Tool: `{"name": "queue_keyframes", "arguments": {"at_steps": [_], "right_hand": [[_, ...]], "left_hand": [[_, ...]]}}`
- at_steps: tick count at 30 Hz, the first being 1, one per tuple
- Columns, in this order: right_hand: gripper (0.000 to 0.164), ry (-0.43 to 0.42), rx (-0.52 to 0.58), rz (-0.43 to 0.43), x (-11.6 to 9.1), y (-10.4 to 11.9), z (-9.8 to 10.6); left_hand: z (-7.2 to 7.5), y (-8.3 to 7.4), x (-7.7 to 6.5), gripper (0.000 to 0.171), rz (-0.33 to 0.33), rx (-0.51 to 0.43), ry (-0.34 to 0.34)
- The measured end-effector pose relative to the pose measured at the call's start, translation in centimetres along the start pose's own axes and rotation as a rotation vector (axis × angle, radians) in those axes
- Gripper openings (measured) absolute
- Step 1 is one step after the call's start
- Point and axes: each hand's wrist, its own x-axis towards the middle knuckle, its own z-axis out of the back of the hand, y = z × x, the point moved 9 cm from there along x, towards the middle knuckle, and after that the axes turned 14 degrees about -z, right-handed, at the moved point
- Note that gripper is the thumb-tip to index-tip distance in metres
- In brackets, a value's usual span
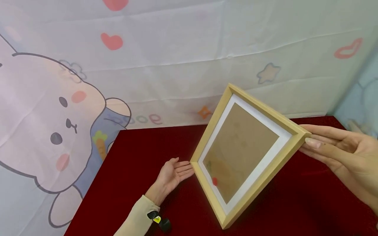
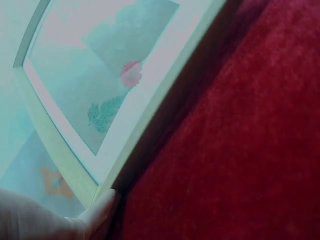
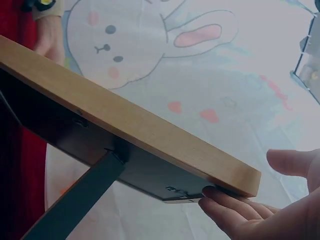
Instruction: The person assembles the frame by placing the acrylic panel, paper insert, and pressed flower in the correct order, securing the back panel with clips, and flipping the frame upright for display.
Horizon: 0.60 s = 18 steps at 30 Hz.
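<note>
A picture frame (image 1: 283, 117) with light wood edges and a white mat is tilted up on a diagonal over the red cloth. In the left wrist view a pink flower (image 2: 131, 74) and a green leaf (image 2: 104, 115) show behind its pane. My left hand (image 1: 171, 175), palm up with straight fingers, touches its left corner with the fingertips. On the other side my right hand (image 1: 348, 154) supports the right corner, fingers (image 3: 232, 212) under the black back, thumb clear of the wood in the right wrist view. A stand leg (image 3: 80, 192) juts out from the back.
Red cloth (image 1: 141, 147) covers the table below the frame. Behind it hangs a pale curtain (image 1: 177, 42) printed with a bear-like figure, hearts and stars. A black wrist strap (image 1: 159, 220) hangs at my left sleeve.
</note>
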Motion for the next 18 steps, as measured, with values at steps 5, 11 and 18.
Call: {"name": "queue_keyframes", "arguments": {"at_steps": [5, 11, 18], "right_hand": [[0.043, -0.017, -0.035, 0.023, 0.7, 0.3, -0.7], [0.039, -0.069, -0.023, 0.056, 2.0, 1.0, -1.0], [0.034, -0.193, -0.052, 0.033, 2.8, 1.3, -1.1]], "left_hand": [[0.6, -0.1, -0.2, 0.063, 0.003, -0.037, -0.023], [0.9, 0.1, -1.0, 0.066, -0.005, -0.042, -0.007], [1.4, 0.2, -1.6, 0.065, -0.021, -0.016, -0.012]]}}
